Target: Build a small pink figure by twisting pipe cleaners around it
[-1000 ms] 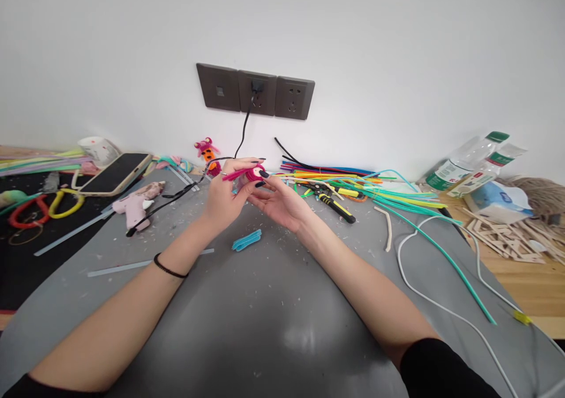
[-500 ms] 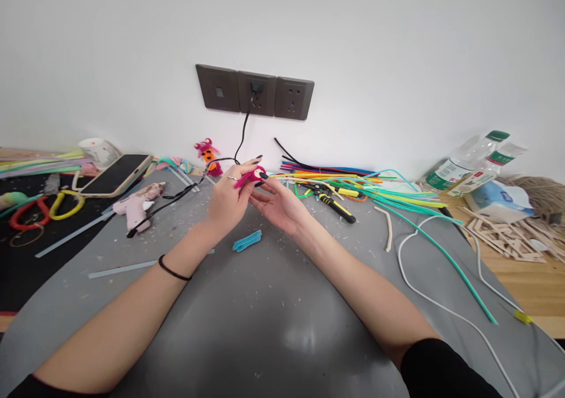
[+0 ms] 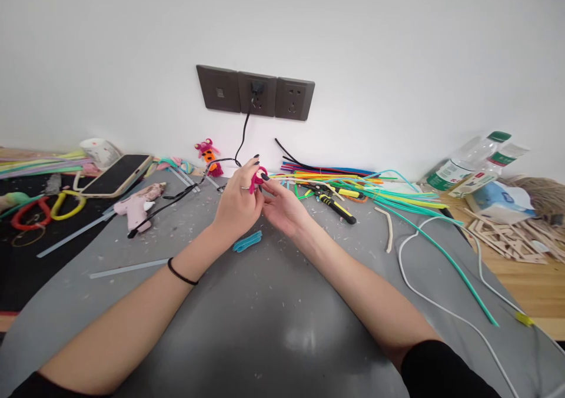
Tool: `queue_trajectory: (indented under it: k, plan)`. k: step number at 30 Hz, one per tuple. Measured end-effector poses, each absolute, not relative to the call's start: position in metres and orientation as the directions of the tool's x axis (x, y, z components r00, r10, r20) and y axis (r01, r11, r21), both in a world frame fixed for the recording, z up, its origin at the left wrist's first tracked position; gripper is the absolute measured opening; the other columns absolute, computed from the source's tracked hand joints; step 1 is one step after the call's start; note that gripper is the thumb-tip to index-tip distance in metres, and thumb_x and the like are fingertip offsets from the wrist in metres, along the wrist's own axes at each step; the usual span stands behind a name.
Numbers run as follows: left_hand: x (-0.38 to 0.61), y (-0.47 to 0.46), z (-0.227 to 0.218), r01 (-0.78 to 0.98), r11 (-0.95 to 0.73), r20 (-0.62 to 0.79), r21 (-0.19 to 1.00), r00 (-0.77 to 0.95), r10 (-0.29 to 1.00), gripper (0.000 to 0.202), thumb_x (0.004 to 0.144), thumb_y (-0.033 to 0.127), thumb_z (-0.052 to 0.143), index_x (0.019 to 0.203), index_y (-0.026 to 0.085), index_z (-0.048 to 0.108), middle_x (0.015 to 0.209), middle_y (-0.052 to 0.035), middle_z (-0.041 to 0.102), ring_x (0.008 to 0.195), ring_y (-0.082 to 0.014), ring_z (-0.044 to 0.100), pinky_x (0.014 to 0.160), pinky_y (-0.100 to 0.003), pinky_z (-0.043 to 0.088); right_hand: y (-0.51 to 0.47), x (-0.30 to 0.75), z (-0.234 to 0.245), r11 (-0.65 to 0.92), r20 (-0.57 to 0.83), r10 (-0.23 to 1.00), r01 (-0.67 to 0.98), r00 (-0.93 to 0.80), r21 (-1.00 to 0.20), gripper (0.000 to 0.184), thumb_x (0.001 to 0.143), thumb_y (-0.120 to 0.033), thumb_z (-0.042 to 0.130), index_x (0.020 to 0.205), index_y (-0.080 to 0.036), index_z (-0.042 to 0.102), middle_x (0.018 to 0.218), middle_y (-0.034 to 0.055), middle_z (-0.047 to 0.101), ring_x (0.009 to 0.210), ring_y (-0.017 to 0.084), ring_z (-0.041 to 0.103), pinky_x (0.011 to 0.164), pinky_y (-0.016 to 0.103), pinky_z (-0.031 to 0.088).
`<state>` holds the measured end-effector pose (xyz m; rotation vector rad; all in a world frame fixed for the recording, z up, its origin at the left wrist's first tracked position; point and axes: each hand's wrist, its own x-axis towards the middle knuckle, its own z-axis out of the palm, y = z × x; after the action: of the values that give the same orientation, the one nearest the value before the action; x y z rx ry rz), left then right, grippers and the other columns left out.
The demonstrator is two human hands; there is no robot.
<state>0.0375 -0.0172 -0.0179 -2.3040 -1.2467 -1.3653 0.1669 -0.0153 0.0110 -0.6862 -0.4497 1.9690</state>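
Observation:
Above the grey mat (image 3: 265,315), my left hand (image 3: 238,201) and my right hand (image 3: 280,206) meet around a small magenta pipe-cleaner piece (image 3: 257,177). The left hand's fingers pinch the piece from the left, and the right hand's thumb and fingertips press on it from the right. Most of the piece is hidden between the fingers. A folded blue pipe-cleaner piece (image 3: 247,241) lies on the mat just below both hands.
A pink glue gun (image 3: 136,204) with a black cord lies to the left, near a phone (image 3: 115,173) and scissors (image 3: 44,206). Coloured pipe cleaners (image 3: 362,189) and yellow-handled pliers (image 3: 335,205) lie to the right. Bottles (image 3: 468,165), wooden sticks (image 3: 503,236) and a white wire (image 3: 424,292) sit further right.
Both hands have drawn closer together around the magenta piece, which has turned from lying sideways to more upright and is more hidden by the fingers.

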Motion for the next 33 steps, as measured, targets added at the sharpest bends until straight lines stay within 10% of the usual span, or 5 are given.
queue_trajectory:
  k: [17,33]
  plan:
    - [0.012,-0.013,0.003,0.54,-0.724,0.658,0.429,0.363,0.66,0.055,0.091,0.011,0.048,0.146,0.019,0.048,0.148,-0.0146,0.057,0.138,-0.027,0.055,0.118,-0.046,0.046,0.004,0.182,0.005,-0.438,-0.235,0.891,-0.598,-0.389,-0.671,0.017,0.077,-0.019,0.078,0.075,-0.022,0.061,0.079,-0.0008,0.069,0.082,0.015,0.069,0.09,0.031,0.057]
    - [0.019,-0.009,-0.012,0.61,-0.703,0.719,0.365,0.294,0.629,0.033,0.1,0.02,0.042,0.132,0.021,0.048,0.125,-0.015,0.063,0.113,-0.0257,0.067,0.098,-0.043,0.057,-0.009,0.179,0.01,-0.545,-0.224,0.805,-0.536,-0.549,-0.645,0.015,0.081,-0.022,0.077,0.086,-0.019,0.062,0.084,0.0017,0.071,0.081,0.015,0.07,0.088,0.028,0.057]
